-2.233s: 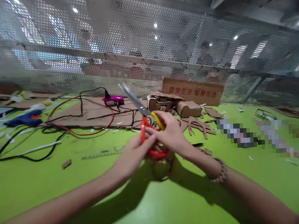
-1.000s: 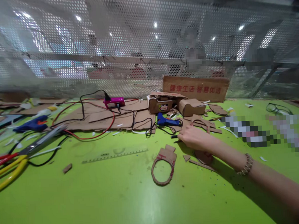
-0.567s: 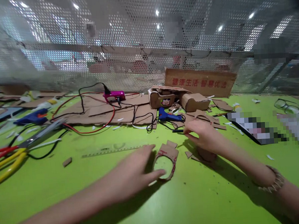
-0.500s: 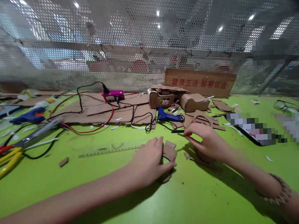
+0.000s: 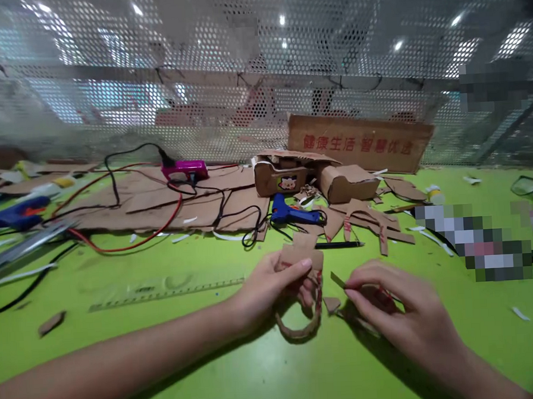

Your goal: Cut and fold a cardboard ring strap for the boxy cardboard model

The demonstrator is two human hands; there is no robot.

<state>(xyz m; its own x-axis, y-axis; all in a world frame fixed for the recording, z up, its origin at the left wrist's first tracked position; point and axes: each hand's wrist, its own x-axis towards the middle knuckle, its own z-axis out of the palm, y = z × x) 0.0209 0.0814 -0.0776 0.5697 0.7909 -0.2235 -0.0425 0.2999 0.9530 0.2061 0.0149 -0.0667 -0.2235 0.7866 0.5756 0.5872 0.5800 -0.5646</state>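
Two bare hands above a bright green counter; left hand with fingers closed on the squared upper part of a flat brown cardboard loop with a tabbed top, thumb across its face, curved ring hanging on the near side; right hand to the right of it, thumb and index finger pinched on a narrow flat brownish strip of unclear material, free end directed toward the loop and apart from it; between the two, on the counter, a small angular brown cardboard scrap; just beyond the loop, a slim black pencil lying flat and, farther back, a blue plastic glue gun with black cord; beside the left forearm, a clear plastic ruler with dark markings.
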